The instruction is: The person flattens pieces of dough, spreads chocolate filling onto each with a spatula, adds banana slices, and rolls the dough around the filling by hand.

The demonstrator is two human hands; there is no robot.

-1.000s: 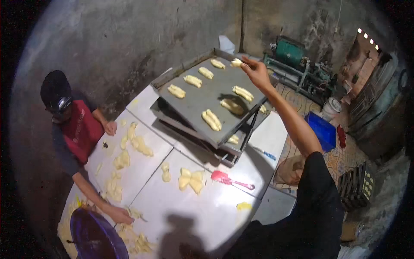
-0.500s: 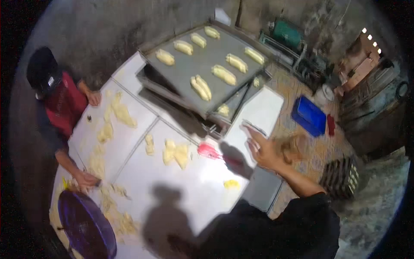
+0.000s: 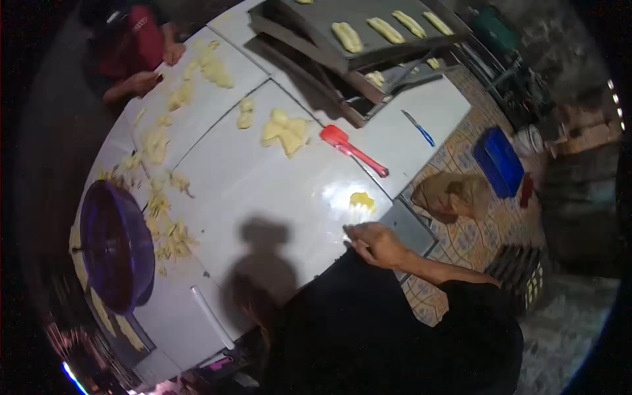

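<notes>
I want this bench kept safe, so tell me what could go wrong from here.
The blue-handled knife lies uncovered near the edge of the table; a knock might send it off. The top tray sits askew over the tray below, so a bump could perhaps shift it. The right hand is close to the yellow smear and might get soiled by it.

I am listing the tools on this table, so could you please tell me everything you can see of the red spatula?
The red spatula has a broad, rounded blade and a slimmer handle of similar colour; it looks like plastic or rubber. It lies on the white tabletop, blade near the dough, handle slanting to the picture's lower right. Nothing else visibly touches it.
</notes>
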